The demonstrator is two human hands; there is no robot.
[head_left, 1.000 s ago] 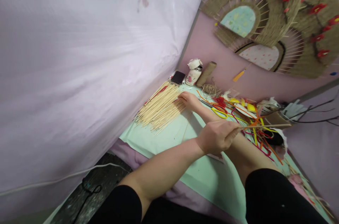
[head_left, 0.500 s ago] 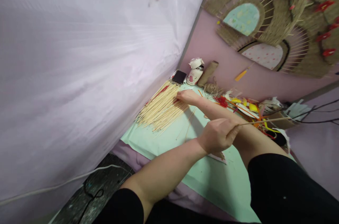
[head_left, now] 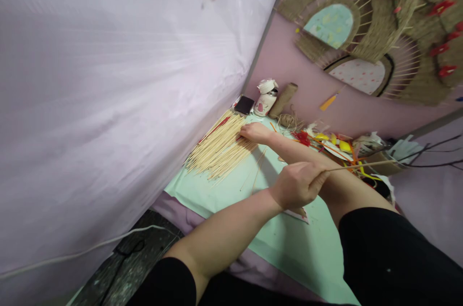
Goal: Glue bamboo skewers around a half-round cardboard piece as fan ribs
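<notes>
Green cloth (head_left: 323, 243): wide stretch between its near edge and left hand (head_left: 298, 183) | left hand clamped on thin stick (head_left: 361, 166), unmoved since half a second ago | right hand (head_left: 255, 132) beyond, fingers at stick pile (head_left: 219, 149) (grip: cannot tell) | bottle (head_left: 265, 102) past right hand

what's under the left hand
Below the left hand, the corner of a flat pale-edged piece shows on the green cover; the rest is hidden by the hand.
</notes>
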